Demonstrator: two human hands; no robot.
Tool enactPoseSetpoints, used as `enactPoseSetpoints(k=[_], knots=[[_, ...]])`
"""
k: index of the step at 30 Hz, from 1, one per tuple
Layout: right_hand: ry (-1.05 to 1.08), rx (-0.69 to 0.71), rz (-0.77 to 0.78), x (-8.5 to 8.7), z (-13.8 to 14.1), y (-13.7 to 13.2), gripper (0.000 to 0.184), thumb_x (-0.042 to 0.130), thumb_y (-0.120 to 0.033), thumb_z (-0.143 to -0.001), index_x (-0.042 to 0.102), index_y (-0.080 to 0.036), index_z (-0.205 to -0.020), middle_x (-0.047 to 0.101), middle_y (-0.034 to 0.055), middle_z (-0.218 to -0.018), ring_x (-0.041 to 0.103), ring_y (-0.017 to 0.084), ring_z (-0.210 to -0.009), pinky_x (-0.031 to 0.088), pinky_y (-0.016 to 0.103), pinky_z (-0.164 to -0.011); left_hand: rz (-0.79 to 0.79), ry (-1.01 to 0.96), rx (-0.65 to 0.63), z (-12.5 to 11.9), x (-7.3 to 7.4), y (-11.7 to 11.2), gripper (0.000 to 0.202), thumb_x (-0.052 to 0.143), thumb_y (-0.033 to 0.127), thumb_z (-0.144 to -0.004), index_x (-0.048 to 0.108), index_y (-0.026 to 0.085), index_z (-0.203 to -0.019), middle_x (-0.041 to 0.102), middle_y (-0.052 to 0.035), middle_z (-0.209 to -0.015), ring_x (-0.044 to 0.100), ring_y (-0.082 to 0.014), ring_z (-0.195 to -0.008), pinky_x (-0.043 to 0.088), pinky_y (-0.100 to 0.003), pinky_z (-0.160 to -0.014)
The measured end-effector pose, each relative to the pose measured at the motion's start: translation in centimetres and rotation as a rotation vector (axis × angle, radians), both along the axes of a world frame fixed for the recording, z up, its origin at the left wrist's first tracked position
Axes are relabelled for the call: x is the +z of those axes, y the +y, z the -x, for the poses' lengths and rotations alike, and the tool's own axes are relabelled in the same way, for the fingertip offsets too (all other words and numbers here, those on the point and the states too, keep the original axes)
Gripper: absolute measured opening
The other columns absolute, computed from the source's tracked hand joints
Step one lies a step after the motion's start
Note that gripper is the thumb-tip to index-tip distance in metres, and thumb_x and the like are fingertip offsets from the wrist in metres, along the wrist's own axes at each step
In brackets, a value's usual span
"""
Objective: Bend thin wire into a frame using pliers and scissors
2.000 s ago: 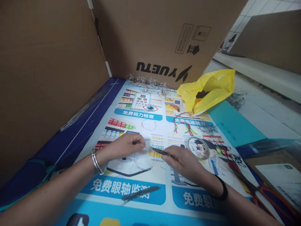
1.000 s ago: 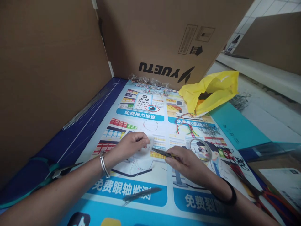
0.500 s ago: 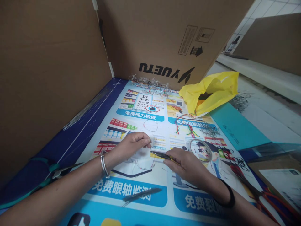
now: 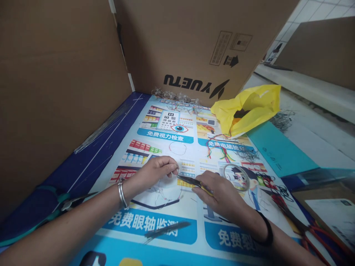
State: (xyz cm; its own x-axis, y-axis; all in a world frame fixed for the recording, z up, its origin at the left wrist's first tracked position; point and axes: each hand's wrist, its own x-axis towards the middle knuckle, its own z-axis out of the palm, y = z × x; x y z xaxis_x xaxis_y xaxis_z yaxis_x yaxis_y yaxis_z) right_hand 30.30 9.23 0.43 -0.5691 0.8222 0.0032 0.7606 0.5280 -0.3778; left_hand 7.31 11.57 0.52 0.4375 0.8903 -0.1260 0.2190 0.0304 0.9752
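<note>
My left hand, a silver bangle on its wrist, is closed in a pinch on a thin wire loop. The loop hangs down over the printed sheet, with small pinkish bits along it. My right hand is wrapped round a pair of pliers with dark jaws and yellow-black handles. The pliers' tips are at the wire just below my left fingertips; whether they grip it is too small to tell. Another wire ring lies flat beyond my left hand. Nearer me rests a bundle of short dark wires.
Cardboard walls stand behind and at left. Tangled wire pieces lie along the back. To the right are a yellow bag, coloured cords, a tape roll and red-handled scissors. Teal-handled scissors lie left.
The pliers' tips have moved slightly toward the left fingertips, and their jaws look wider apart. My left hand has hardly moved.
</note>
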Motion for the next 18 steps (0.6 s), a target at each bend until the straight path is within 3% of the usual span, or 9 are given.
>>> enactPoseSetpoints(k=[18], knots=[[0.071, 0.012, 0.04, -0.24, 0.05, -0.04, 0.021, 0.044, -0.036, -0.087, 0.056, -0.019, -0.086, 0.058, 0.0047, -0.082, 0.053, 0.017, -0.079, 0.039, 0.027, -0.066, -0.003, -0.045, -0.017, 0.18, -0.07, 0.01, 0.018, 0.048, 0.026, -0.085, 0.062, 0.017, -0.078, 0.059, 0.0003, -0.073, 0.05, -0.0093, -0.065, 0.038, -0.022, -0.064]])
